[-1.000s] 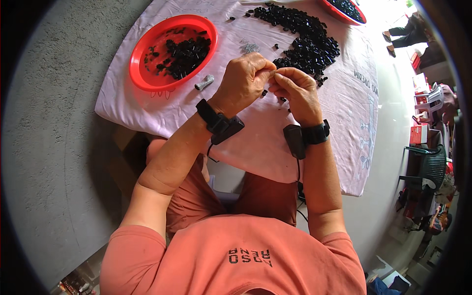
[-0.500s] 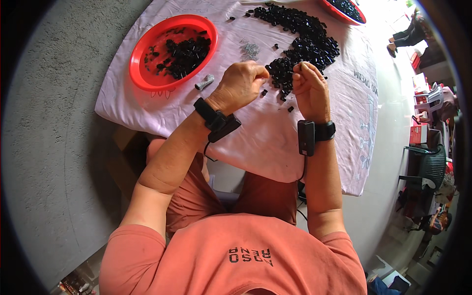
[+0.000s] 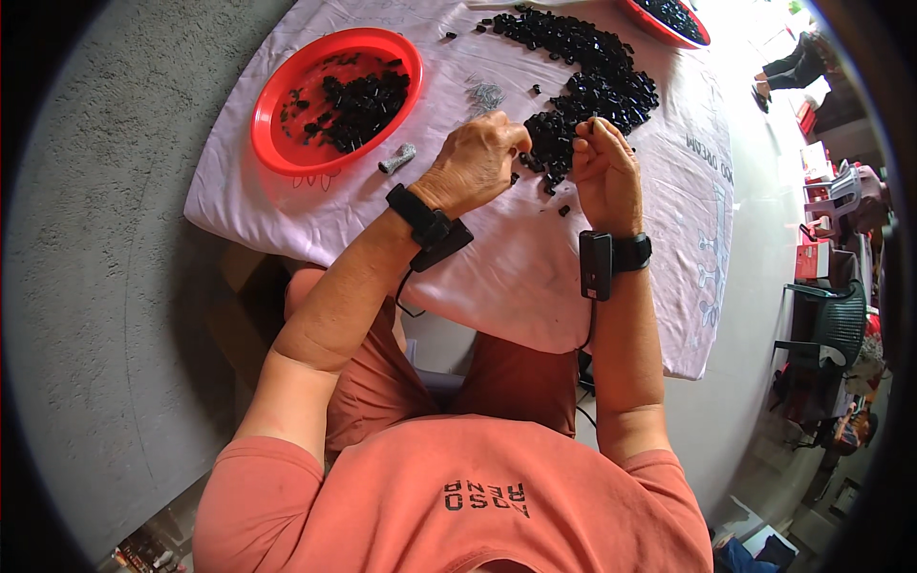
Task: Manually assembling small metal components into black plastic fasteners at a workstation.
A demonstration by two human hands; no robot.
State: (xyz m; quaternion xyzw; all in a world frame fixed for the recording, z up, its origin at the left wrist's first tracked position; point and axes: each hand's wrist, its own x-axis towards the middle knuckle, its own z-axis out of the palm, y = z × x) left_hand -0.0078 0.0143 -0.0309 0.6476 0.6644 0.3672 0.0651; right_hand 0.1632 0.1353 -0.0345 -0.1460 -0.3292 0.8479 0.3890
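Observation:
My left hand [image 3: 479,160] is closed, thumb and fingers drawn together over the cloth beside the near end of the pile. Whatever it holds, if anything, is hidden. My right hand [image 3: 607,181] is raised at the pile's near right edge, its thumb and forefinger pinched at the tip on something small and dark that I cannot make out. The heap of small glossy black pieces [image 3: 611,81] curves away behind both hands. Close past my left hand lies a little bunch of thin silvery metal pins [image 3: 485,96].
On the left a round red basin [image 3: 267,134] holds more black pieces. Beside it lies a short grey speckled cylinder [image 3: 397,159]. A second red basin [image 3: 700,38] stands at the far right. A pink printed cloth [image 3: 516,277] covers the table. Chairs [image 3: 841,315] stand beyond on the right.
My left hand has shifted slightly right and turned, its fingers curling downward. The right hand stays nearly in place, with its pinch held.

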